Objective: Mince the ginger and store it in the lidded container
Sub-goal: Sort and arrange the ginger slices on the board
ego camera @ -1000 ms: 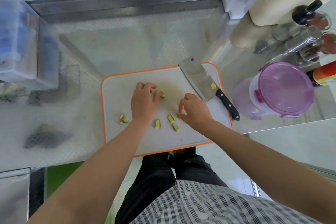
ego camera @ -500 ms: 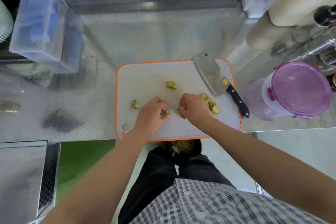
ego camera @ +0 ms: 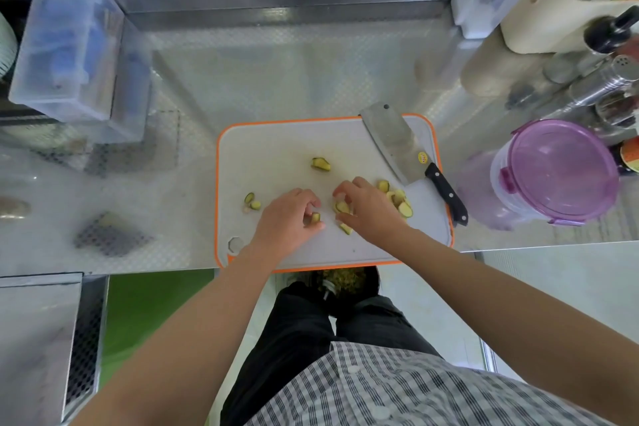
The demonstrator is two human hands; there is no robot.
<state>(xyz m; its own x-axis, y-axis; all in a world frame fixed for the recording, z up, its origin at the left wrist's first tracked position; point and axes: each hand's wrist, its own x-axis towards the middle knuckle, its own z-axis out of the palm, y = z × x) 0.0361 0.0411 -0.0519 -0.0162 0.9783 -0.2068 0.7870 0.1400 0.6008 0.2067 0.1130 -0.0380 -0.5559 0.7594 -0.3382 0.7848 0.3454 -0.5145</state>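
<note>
One view only, from the wearer's head, looking almost straight down over a checked shirt (ego camera: 397, 391) and dark trousers (ego camera: 304, 328). The wide lens bends the edges, so the forearms sweep in large from the bottom corners and shrink toward the middle. The steel counter (ego camera: 276, 73) fills the upper half; its near edge runs across mid-frame, with floor below it. The cutting board (ego camera: 276, 156) sits near centre, close to that near edge, with both hands over it. The far wall strip lies along the top. On the left the view reaches a clear box (ego camera: 65, 45), on the right a purple-lidded container (ego camera: 560, 169). No second view shares this scene.
</note>
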